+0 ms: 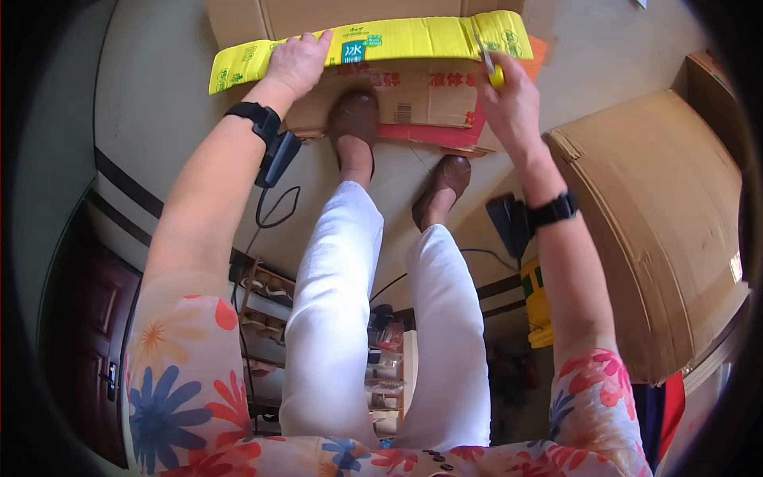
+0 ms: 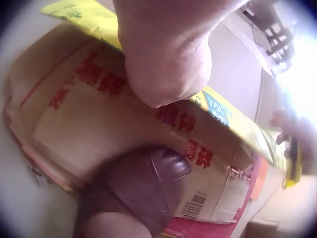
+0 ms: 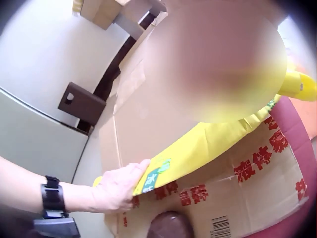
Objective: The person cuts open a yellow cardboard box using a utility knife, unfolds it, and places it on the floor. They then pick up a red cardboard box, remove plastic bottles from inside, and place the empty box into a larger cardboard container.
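Observation:
A long yellow printed cardboard strip (image 1: 421,38) stretches across the top of the head view, bearing green print and a teal label. My left hand (image 1: 299,65) grips it left of that label, thumb and fingers at its upper edge. My right hand (image 1: 513,99) holds a yellow-handled utility knife (image 1: 497,77), its blade against the strip near the right end. In the left wrist view the knife (image 2: 293,166) shows yellow and dark. The right wrist view has my right hand (image 3: 218,54) blurred and close up. Beneath the strip lies flattened brown cardboard (image 1: 318,114) with red characters.
A brown shoe (image 1: 354,115) rests on the flattened cardboard; the other shoe (image 1: 442,187) is on the floor beside it. A large cardboard box (image 1: 652,222) stands at the right. A shoe rack (image 1: 266,318) is behind the legs, and a dark door (image 1: 91,318) at the left.

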`<action>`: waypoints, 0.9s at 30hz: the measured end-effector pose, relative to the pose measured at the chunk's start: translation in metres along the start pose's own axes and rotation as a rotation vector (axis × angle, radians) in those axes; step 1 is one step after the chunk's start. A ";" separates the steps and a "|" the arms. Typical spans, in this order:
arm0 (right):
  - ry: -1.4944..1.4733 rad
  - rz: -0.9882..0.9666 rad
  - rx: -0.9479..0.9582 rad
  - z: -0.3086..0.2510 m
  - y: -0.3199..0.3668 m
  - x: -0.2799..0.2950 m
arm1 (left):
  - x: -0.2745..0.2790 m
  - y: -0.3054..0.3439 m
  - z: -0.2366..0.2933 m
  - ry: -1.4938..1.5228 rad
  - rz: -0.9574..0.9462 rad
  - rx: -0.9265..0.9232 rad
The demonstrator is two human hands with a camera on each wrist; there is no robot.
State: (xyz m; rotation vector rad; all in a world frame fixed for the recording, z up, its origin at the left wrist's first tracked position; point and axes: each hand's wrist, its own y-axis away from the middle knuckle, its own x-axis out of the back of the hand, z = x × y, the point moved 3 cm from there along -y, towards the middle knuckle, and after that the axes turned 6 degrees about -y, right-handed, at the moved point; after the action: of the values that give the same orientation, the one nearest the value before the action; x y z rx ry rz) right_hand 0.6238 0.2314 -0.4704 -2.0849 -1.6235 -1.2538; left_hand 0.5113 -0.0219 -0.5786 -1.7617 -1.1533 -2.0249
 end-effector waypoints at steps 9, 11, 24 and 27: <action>-0.034 -0.108 -0.324 -0.016 0.136 0.110 | 0.222 0.008 -0.053 0.386 0.108 -0.157; -0.039 -0.094 -0.337 -0.026 0.151 0.133 | 0.296 0.010 -0.066 0.445 0.153 -0.165; -0.092 -0.074 -0.264 -0.073 0.180 0.209 | 0.479 0.111 -0.131 1.507 0.602 0.242; -0.154 -0.157 -0.239 -0.085 0.178 0.214 | 0.493 0.143 -0.131 1.612 0.734 0.286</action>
State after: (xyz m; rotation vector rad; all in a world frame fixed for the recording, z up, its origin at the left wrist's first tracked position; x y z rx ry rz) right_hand 0.7444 0.2604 -0.2071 -2.2824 -1.8126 -1.4331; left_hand 0.3766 -0.0478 -0.0667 -0.0044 -0.1412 -1.7493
